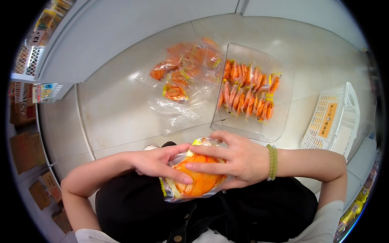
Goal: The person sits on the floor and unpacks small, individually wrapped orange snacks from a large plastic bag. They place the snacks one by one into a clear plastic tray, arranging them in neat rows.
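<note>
Above my lap I hold an orange-topped bread bun in a clear wrapper [198, 178], between both hands. My left hand [162, 162] grips its left side, thumb laid across the front. The fingers of my right hand [239, 160] lie over its upper right, and a green bead bracelet [271, 163] circles that wrist. Ahead on the floor, a clear plastic bin [283, 97] holds two rows of similar wrapped orange packs [247, 91] standing on edge. Left of the bin, a large clear plastic bag [174, 117] lies spread out with several more wrapped packs [175, 92] in it.
A white slatted basket [324, 117] with an orange label stands to the right on the tiled floor [109, 117]. At the left are shelves with cardboard boxes [28, 152] and a white mesh basket [30, 58]. Grey panels [133, 24] border the far side.
</note>
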Demonstrator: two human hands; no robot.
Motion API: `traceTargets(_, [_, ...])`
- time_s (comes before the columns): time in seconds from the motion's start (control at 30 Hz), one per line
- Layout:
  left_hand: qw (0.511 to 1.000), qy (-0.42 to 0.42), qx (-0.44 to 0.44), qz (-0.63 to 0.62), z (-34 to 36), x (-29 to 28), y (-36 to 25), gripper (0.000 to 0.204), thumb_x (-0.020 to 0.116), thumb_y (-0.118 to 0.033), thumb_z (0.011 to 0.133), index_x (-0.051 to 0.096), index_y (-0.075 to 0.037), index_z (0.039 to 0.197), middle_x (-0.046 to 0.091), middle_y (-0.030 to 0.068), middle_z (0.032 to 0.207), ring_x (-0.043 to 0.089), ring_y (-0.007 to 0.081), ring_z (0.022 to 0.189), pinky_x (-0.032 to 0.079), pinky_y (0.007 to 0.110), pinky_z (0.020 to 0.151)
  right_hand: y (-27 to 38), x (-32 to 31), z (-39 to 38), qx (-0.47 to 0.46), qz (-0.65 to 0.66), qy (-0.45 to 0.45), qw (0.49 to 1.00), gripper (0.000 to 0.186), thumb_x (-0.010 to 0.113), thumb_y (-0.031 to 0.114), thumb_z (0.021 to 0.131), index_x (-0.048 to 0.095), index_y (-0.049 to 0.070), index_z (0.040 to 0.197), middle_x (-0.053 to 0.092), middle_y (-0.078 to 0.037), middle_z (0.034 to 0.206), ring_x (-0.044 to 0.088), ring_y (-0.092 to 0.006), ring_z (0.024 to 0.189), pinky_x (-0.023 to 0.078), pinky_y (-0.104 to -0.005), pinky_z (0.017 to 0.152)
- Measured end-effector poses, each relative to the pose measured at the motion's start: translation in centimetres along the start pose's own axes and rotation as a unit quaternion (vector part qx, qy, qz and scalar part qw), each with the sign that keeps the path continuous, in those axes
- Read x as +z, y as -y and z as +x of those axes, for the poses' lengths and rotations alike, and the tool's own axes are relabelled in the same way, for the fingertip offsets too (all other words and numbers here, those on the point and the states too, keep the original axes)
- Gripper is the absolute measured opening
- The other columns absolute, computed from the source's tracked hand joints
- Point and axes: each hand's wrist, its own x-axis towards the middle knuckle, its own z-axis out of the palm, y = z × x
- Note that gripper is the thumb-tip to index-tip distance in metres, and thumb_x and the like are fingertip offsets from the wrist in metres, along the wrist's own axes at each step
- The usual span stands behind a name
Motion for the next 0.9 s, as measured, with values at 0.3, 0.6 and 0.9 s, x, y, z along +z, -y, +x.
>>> traceTargets(0.3, [0.923, 0.283, 0.09, -0.243, 3.7, -4.6, 3.0, 0.087, 0.06, -0.039, 0.09, -0.005, -0.025, 0.146, 0.038, 0.0113, 0.133, 0.047, 0.0221, 0.12, 0.057, 0.041, 0.078, -0.9, 1.2, 0.1, 0.157, 0.099, -0.116, 0.976, 0.044, 0.067, 0.012, 0.077, 0.058, 0.007, 0.12, 0.059, -0.009, 0.11, 0.052, -0.0275, 0.086, 0.045, -0.0338, 0.082])
traceTargets(0.6, [0.895, 0.265, 0.155, -0.324, 4.1, -8.0, 7.5, 0.102, 0.085, -0.036, 0.064, 0.026, -0.011, 0.143, 0.033, 0.0097, 0.14, 0.039, 0.0319, 0.128, 0.058, 0.051, 0.074, -2.9, 2.6, 4.2, 0.302, 0.431, -0.316, 0.789, 0.04, 0.05, 0.028, 0.098, 0.053, -0.005, 0.121, 0.062, -0.007, 0.111, 0.054, -0.0093, 0.102, 0.045, -0.0267, 0.088])
traceTargets(0.9, [0.945, 0.153, 0.124, -0.263, 3.3, -6.9, 4.8, 0.069, 0.059, -0.002, 0.075, 0.032, -0.001, 0.139, 0.039, 0.0178, 0.138, 0.058, 0.0349, 0.108, 0.056, 0.044, 0.08, -3.4, 2.7, 4.3, 0.333, 0.47, -0.377, 0.725, 0.035, 0.056, 0.02, 0.094, 0.052, -0.002, 0.121, 0.062, -0.006, 0.107, 0.055, -0.0067, 0.094, 0.047, -0.0246, 0.083])
